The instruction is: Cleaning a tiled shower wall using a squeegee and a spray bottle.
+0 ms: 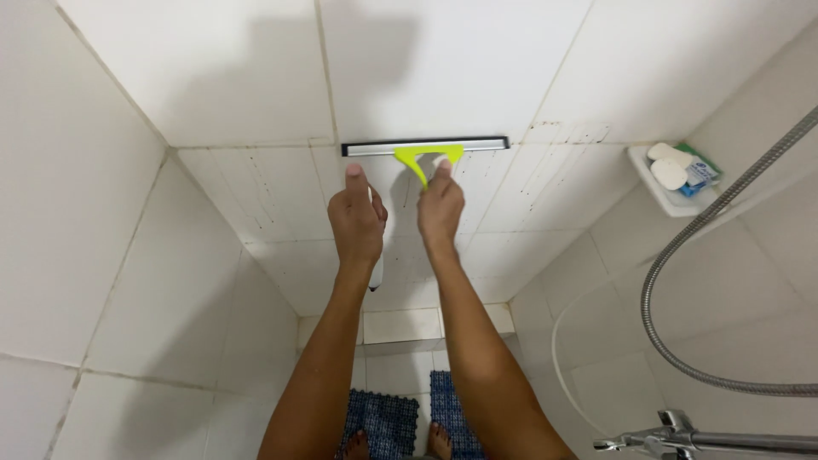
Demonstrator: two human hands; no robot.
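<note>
- The right hand [440,204] grips the squeegee [425,148] by its yellow-green handle, blade against the white wall tiles [443,68].
- The left hand [358,220] is closed around a white object (kind unclear) [376,274].

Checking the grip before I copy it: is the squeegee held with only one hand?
No: both the left hand and the right hand are on the handle of the squeegee, pressed to the tiled wall.

Corner shelf [673,203] with soaps [669,166]; shower hose [682,247]; blue mats [388,422].

white tiled walls [443,68], blue mat [388,422]
</note>
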